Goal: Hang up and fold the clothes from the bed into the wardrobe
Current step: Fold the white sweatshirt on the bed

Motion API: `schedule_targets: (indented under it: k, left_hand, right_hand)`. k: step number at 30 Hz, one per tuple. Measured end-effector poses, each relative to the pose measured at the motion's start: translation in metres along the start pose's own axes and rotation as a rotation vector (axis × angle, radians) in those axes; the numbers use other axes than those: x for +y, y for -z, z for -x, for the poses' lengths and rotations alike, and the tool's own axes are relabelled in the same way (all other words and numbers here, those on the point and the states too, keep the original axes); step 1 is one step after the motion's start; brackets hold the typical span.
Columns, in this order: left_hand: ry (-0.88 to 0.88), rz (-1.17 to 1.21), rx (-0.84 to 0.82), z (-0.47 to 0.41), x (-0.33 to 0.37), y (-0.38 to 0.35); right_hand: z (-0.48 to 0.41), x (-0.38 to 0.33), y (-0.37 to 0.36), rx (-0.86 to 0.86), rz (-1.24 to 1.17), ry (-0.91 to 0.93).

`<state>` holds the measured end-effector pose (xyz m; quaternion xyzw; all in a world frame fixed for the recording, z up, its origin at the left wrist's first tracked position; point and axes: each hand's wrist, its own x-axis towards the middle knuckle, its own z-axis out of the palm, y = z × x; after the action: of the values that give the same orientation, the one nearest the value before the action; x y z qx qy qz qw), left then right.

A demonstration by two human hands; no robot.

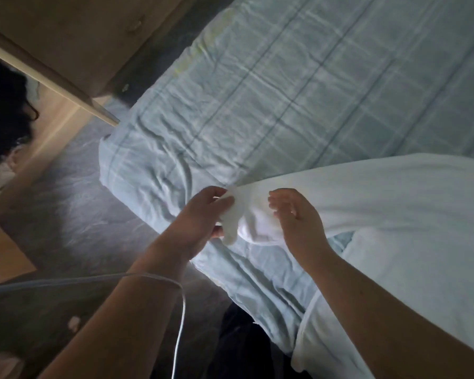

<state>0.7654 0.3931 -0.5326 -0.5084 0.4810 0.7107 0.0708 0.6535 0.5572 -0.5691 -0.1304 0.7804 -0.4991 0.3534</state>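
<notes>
A white garment (pixel 394 209) lies spread over the near right part of the bed (pixel 285 91), which has a light blue checked cover. My left hand (pixel 203 217) grips a bunched corner of the white cloth at the bed's edge. My right hand (pixel 296 214) hovers just right of that bunch, fingers loosely curled, and I cannot tell whether it touches the cloth. The open wardrobe (pixel 52 127) is at the left, with dark clothing (pixel 3 113) inside.
A wooden cabinet with knobs (pixel 93 31) stands at the top left beside the bed. A thin white cable (pixel 181 310) hangs across my left forearm. Dark grey floor (pixel 74 214) runs between the wardrobe and the bed.
</notes>
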Motion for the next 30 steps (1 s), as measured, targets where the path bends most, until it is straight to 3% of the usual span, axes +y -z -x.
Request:
schedule_targets:
  k: [4,6,8,10,12,15,17,18,23,30]
  left_hand:
    - [0.13,0.174,-0.18,0.004,0.007,-0.093]
    - [0.157,0.259,-0.218,0.007,0.008,-0.131]
    - [0.136,0.254,-0.235,0.014,0.009,-0.162]
    - [0.082,0.187,-0.236,0.022,0.007,-0.187]
    - [-0.059,-0.028,-0.191,0.027,0.0,-0.206]
    - [-0.547,-0.612,0.02,0.024,-0.023,-0.225]
    - [-0.889,-0.977,0.062,0.013,-0.041,-0.24]
    - [-0.964,-1.093,0.048,0.004,-0.05,-0.251]
    - [-0.998,-1.549,-0.116,-0.025,-0.086,-0.325]
    - [-0.974,-1.673,-0.177,-0.036,-0.108,-0.425]
  right_hand:
    - [0.018,-0.007,0.044,-0.068,-0.766,-0.414]
    - [0.024,0.006,0.074,-0.091,-1.014,-0.465]
    - [0.032,0.019,0.103,-0.044,-1.096,-0.435]
    - [0.041,0.032,0.128,0.064,-0.937,-0.375]
    - [0.048,0.038,0.154,0.171,-0.723,-0.35]
    - [0.051,0.044,0.196,0.306,-0.529,-0.366]
    - [0.048,0.055,0.228,0.376,-0.418,-0.381]
    - [0.047,0.061,0.244,0.404,-0.37,-0.379]
    - [0.051,0.096,0.325,0.507,-0.159,-0.334]
    - [0.077,0.155,0.42,0.65,0.11,-0.403]
